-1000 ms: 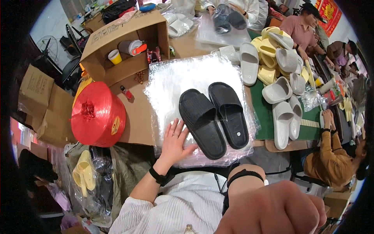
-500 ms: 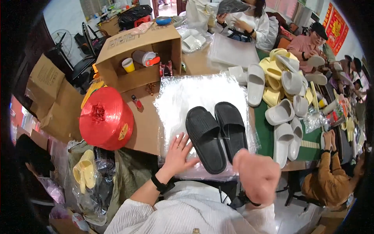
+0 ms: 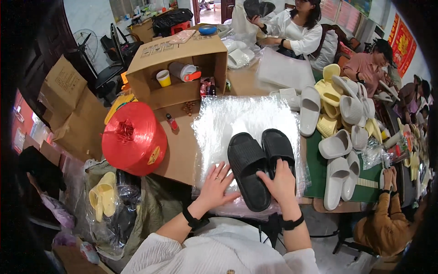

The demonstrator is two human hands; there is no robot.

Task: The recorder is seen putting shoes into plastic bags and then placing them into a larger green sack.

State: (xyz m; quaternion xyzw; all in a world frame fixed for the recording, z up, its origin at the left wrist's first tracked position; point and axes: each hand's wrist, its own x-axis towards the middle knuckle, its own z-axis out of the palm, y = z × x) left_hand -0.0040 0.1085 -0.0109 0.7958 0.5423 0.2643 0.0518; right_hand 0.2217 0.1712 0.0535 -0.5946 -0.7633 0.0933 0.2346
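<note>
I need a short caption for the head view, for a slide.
Right hand on two black slippers, left hand flat on clear plastic bags.

An open brown cardboard box (image 3: pixel 182 68) lies on its side at the rear left of the counter (image 3: pixel 175 150), with printed panels on its top face; a clear, glossy plastic bag (image 3: pixel 246 123) lies flat in front of it. Flattened brown cardboard cartons (image 3: pixel 68 105) lean at far left, one bearing a printed label. Red wall signs (image 3: pixel 401 43) with yellow figures hang at upper right.
</note>
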